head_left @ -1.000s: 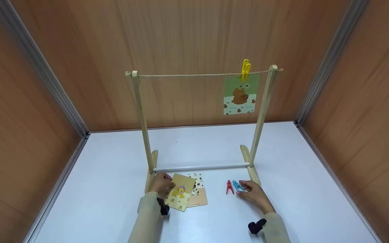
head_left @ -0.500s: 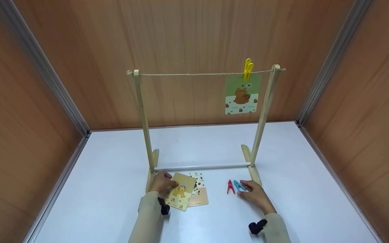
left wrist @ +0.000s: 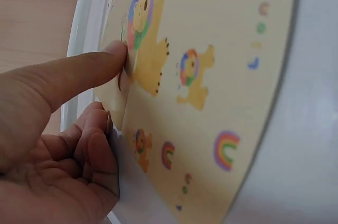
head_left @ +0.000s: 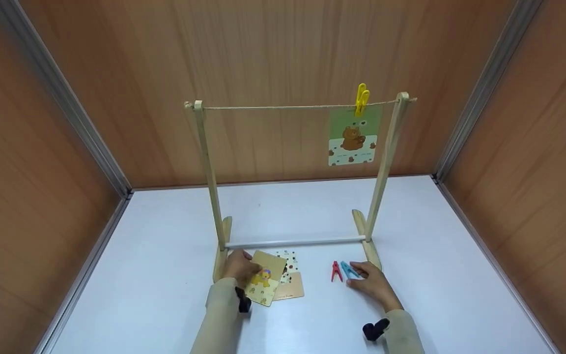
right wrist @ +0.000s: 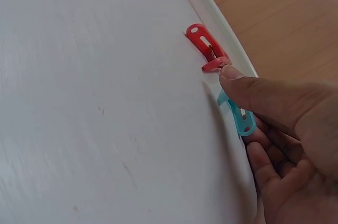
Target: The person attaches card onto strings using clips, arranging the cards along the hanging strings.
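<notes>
On the white table lies a tan card with a lion picture (head_left: pixel 265 290), overlapping a second card (head_left: pixel 289 291) with a spotted pattern. My left hand (head_left: pixel 239 266) is at the lion card's left edge; in the left wrist view a digit (left wrist: pixel 108 63) presses its face while the other fingers curl at its edge, pinching it. My right hand (head_left: pixel 369 281) pinches a light blue clothespin (head_left: pixel 348 270) between thumb and fingers, partly covered by the thumb in the right wrist view. Just left of it lies a red clothespin (right wrist: pixel 203 42).
A wooden stand (head_left: pixel 379 187) rises behind the hands, with a string (head_left: pixel 273 106) across its top. A yellow clothespin (head_left: pixel 362 100) holds a bear card (head_left: pixel 353 142) on the string near the right post. Wood panels (head_left: pixel 283 54) enclose the table.
My left hand has shifted slightly right, its fingers farther over the lion card. The right hand stays at the blue clothespin, and the cards lie almost as before.
</notes>
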`<action>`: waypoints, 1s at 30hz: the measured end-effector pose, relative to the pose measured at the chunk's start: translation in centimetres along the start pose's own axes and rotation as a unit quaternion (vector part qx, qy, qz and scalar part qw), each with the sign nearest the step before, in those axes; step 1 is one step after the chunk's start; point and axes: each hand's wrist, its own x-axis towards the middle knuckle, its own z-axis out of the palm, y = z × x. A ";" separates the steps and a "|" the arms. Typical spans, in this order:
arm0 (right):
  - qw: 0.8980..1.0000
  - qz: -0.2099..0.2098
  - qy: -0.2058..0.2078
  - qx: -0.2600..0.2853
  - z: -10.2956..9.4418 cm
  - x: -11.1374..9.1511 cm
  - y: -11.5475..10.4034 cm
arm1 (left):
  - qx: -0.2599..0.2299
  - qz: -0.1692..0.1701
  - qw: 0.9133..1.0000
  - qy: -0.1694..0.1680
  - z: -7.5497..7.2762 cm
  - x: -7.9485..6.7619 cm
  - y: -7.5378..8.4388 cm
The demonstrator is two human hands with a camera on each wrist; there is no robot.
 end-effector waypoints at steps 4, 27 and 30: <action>1.000 -0.001 0.003 -0.005 0.0 -0.1 -0.2 | -0.005 -0.006 1.000 -0.008 -0.1 -0.1 0.2; 0.999 -0.029 0.013 -0.019 0.4 -0.2 0.0 | -0.057 0.025 0.998 -0.022 -0.9 -0.4 -0.5; 0.999 -0.030 0.016 -0.011 0.5 -0.2 0.2 | -0.063 0.039 0.997 -0.015 -1.1 -0.5 -0.5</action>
